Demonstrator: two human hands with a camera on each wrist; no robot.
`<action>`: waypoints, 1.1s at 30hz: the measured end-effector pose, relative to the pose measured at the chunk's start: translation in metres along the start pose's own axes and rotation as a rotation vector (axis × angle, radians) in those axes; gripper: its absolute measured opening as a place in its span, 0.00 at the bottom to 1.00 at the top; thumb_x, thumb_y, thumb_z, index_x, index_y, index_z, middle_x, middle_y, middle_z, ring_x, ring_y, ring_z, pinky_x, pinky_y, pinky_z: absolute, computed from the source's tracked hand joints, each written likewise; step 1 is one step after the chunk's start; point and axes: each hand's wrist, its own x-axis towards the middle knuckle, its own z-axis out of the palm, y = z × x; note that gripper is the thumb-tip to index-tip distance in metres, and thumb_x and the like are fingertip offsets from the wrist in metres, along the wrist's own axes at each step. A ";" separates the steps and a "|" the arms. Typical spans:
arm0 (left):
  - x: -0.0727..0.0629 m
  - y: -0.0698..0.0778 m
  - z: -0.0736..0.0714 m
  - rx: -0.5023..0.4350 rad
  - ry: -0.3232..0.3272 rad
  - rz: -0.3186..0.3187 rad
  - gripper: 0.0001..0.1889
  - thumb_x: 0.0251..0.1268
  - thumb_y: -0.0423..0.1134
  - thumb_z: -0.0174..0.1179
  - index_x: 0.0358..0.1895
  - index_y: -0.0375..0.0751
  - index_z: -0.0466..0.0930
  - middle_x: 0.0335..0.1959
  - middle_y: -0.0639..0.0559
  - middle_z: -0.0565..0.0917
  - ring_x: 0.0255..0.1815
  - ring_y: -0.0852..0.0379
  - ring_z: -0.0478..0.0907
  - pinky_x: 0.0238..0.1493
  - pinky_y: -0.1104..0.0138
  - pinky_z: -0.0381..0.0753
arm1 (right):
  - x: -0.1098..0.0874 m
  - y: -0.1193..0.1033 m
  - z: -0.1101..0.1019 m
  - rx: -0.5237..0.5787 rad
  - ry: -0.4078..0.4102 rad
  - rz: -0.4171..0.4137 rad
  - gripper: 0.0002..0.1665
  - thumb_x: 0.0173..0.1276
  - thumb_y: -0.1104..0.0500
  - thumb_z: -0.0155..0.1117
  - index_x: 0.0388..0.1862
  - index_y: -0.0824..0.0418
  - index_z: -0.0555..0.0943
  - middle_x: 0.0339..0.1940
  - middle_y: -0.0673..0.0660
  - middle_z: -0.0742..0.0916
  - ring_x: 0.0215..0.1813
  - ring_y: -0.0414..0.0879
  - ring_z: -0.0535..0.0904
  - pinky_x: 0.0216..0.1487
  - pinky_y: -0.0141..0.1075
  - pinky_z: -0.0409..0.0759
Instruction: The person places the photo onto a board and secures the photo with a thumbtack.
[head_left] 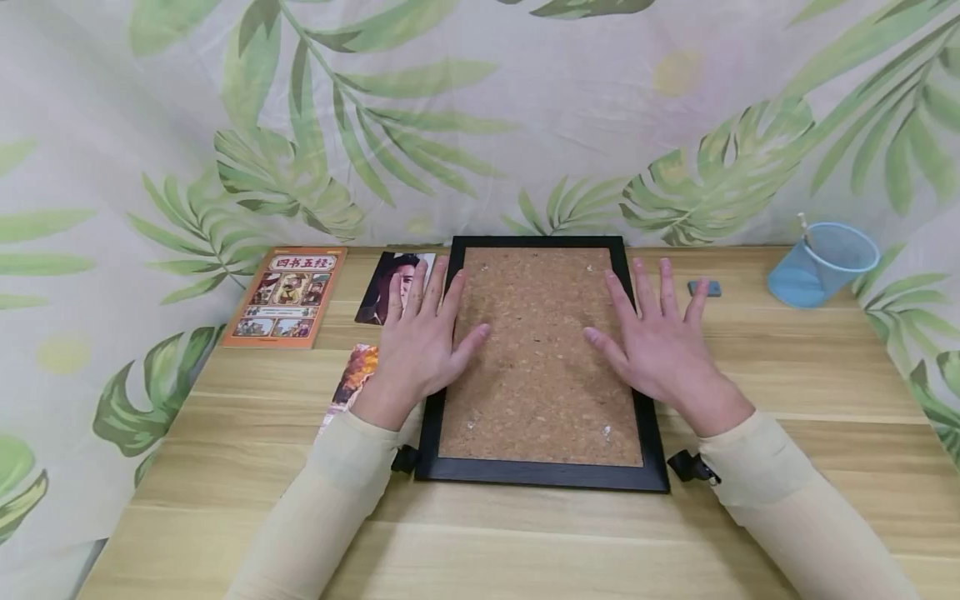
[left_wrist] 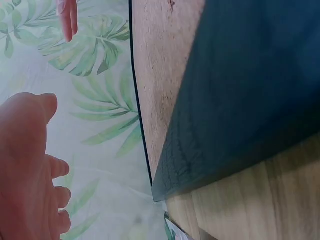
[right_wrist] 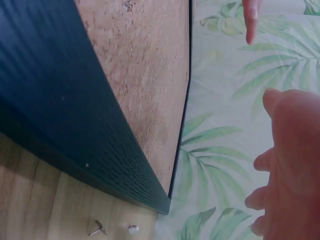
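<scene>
A cork board with a black frame lies flat on the table. My left hand is over its left edge, fingers straight and spread, holding nothing. Mirroring it, my right hand is over the right edge with its fingers likewise extended. Both wrist views show the hands raised a little above the board. Partly behind my left fingers is a portrait photo. A second, brightly coloured picture is half covered by my left hand and sleeve.
An orange booklet lies at the back left. A small blue eraser and a blue translucent cup with a thin stick stand at the back right. Beside the board's right edge are a thumbtack and another small metal piece.
</scene>
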 end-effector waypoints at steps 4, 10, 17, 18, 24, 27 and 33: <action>0.001 -0.004 -0.001 0.000 0.001 0.004 0.46 0.81 0.73 0.37 0.91 0.50 0.45 0.92 0.44 0.42 0.93 0.43 0.30 0.89 0.43 0.26 | -0.002 0.003 -0.002 0.037 0.022 -0.006 0.50 0.86 0.29 0.38 0.93 0.54 0.41 0.91 0.71 0.43 0.89 0.72 0.25 0.77 0.80 0.21; 0.001 -0.009 -0.006 -0.029 -0.022 -0.007 0.44 0.84 0.69 0.39 0.90 0.46 0.46 0.92 0.42 0.44 0.93 0.41 0.32 0.89 0.43 0.28 | -0.004 0.009 -0.005 0.089 0.026 -0.024 0.49 0.87 0.32 0.41 0.93 0.56 0.43 0.91 0.72 0.44 0.89 0.74 0.27 0.78 0.80 0.23; 0.003 -0.017 -0.009 -0.062 -0.021 -0.016 0.39 0.87 0.60 0.46 0.88 0.42 0.53 0.89 0.38 0.55 0.91 0.37 0.45 0.89 0.42 0.46 | -0.001 0.022 -0.010 0.248 0.042 -0.063 0.46 0.88 0.40 0.50 0.91 0.62 0.51 0.90 0.74 0.49 0.89 0.77 0.34 0.81 0.79 0.33; 0.003 -0.018 -0.010 -0.069 -0.016 -0.017 0.39 0.87 0.59 0.47 0.88 0.41 0.54 0.89 0.38 0.57 0.91 0.37 0.48 0.89 0.41 0.48 | -0.001 0.023 -0.011 0.277 0.046 -0.066 0.45 0.88 0.41 0.51 0.90 0.63 0.52 0.90 0.74 0.51 0.89 0.77 0.36 0.82 0.78 0.35; 0.002 -0.028 -0.009 -0.161 0.065 0.003 0.35 0.86 0.55 0.50 0.85 0.38 0.62 0.83 0.38 0.69 0.86 0.36 0.62 0.85 0.42 0.60 | -0.001 0.031 -0.013 0.415 0.090 -0.059 0.39 0.88 0.48 0.53 0.86 0.67 0.61 0.88 0.73 0.60 0.88 0.75 0.51 0.83 0.73 0.50; 0.001 -0.034 -0.008 -0.248 0.099 -0.016 0.34 0.85 0.53 0.52 0.83 0.38 0.65 0.80 0.37 0.74 0.78 0.34 0.73 0.77 0.39 0.72 | -0.003 0.036 -0.011 0.454 0.134 -0.038 0.35 0.87 0.49 0.54 0.84 0.65 0.66 0.87 0.69 0.67 0.60 0.67 0.85 0.75 0.67 0.70; 0.000 -0.044 -0.007 -0.372 0.060 -0.099 0.34 0.84 0.54 0.53 0.85 0.43 0.63 0.72 0.34 0.81 0.61 0.32 0.86 0.62 0.37 0.82 | -0.003 0.050 -0.003 0.502 0.211 -0.021 0.31 0.87 0.52 0.54 0.82 0.63 0.70 0.78 0.72 0.77 0.18 0.54 0.76 0.57 0.60 0.81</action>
